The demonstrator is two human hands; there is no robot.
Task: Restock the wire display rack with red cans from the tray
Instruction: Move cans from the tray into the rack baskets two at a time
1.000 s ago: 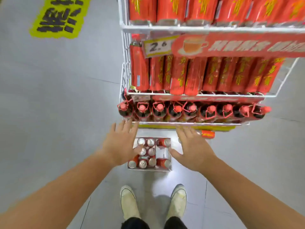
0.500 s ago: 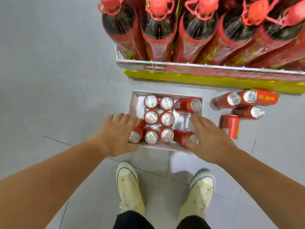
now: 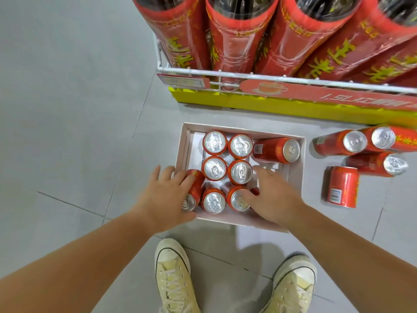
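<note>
Grey tile floor, with the tray sitting just in front of the rack full of big bottles. Left hand is wrapped over a tilted can at the tray's left edge. Right hand is curled on a can at the near right, mostly hidden. Six cans stand upright, one lies flat, and four loose cans are on the floor to the right.
</note>
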